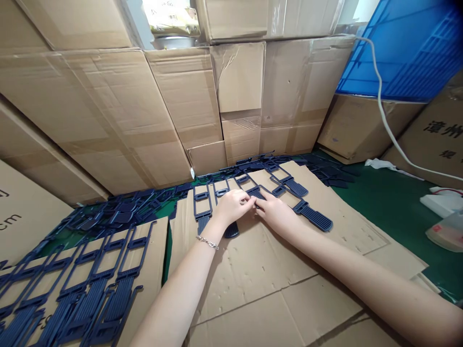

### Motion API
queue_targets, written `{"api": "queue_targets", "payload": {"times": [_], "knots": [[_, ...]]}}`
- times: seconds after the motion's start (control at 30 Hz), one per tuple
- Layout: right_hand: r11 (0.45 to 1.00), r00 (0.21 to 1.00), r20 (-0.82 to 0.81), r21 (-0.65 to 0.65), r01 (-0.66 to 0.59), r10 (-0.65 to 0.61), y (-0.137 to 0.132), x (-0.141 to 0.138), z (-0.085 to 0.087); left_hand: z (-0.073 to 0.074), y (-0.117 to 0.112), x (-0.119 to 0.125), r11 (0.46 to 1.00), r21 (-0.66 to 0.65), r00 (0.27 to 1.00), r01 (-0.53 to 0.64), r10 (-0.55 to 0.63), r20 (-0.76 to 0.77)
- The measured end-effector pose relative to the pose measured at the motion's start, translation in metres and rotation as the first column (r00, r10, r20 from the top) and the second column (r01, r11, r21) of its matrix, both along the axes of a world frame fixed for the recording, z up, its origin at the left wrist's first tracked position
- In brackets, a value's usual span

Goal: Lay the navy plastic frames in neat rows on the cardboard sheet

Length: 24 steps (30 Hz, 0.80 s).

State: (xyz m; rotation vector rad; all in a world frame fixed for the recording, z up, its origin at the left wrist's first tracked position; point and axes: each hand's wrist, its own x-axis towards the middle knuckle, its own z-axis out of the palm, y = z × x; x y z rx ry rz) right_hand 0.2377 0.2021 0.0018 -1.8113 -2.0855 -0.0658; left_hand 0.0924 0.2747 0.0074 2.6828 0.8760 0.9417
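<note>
My left hand (233, 207), below a silver chain bracelet (207, 242), is closed with its fingertips pinched together. Close against it, my right hand (277, 212) also has its fingers drawn in. Both meet over a dark blue plastic frame with a ribbed panel (255, 192), gripping it where the fingers partly cover it. Similar frames lie on the cardboard sheet (260, 270): one with an open rectangle (201, 201) left of my hands, and one with a rounded ribbed tab (317, 219) to the right. A rounded tab (232, 230) sticks out under my left wrist.
On the left, another cardboard sheet (154, 260) carries rows of dark blue frames (121, 289). Loose dark parts (123, 212) are heaped along the stacked cartons (119, 115). A blue crate (401, 53) sits on a box at right, with a white cable (379, 91) hanging down.
</note>
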Motion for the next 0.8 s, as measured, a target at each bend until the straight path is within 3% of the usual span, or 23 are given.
{"api": "queue_targets", "payload": {"times": [0.2,0.33,0.43,0.5,0.63,0.7,0.8], "knots": [[0.993,0.987,0.146,-0.103,-0.054,0.069,-0.017,-0.016,0.005,-0.002,0.006,0.000,0.999,0.043,1.000,-0.025,0.025,0.008],[0.981,0.982,0.142,-0.165,-0.101,0.125,-0.023,-0.016,0.012,-0.003,0.006,-0.001,0.999,0.043,0.985,0.003,0.004,-0.172],[0.946,0.970,0.110,-0.266,-0.183,0.219,-0.025,-0.001,0.023,-0.003,0.003,-0.001,1.000,0.014,0.967,-0.024,0.026,-0.253],[0.953,0.976,0.138,-0.276,-0.127,0.170,-0.024,0.019,0.028,-0.003,0.001,-0.001,0.999,0.026,0.962,-0.045,0.050,-0.267],[0.952,0.939,0.343,-0.282,0.123,-0.020,-0.019,0.061,0.027,-0.004,0.001,0.000,0.999,-0.023,0.951,-0.039,0.030,-0.308],[0.934,0.916,0.401,-0.328,0.139,0.004,-0.019,0.068,0.023,-0.004,0.003,0.000,0.997,-0.073,0.942,-0.028,0.001,-0.336],[0.932,0.906,0.415,-0.354,0.078,0.082,-0.020,0.055,0.018,-0.004,0.005,0.000,0.994,-0.103,0.938,-0.021,-0.016,-0.347]]}}
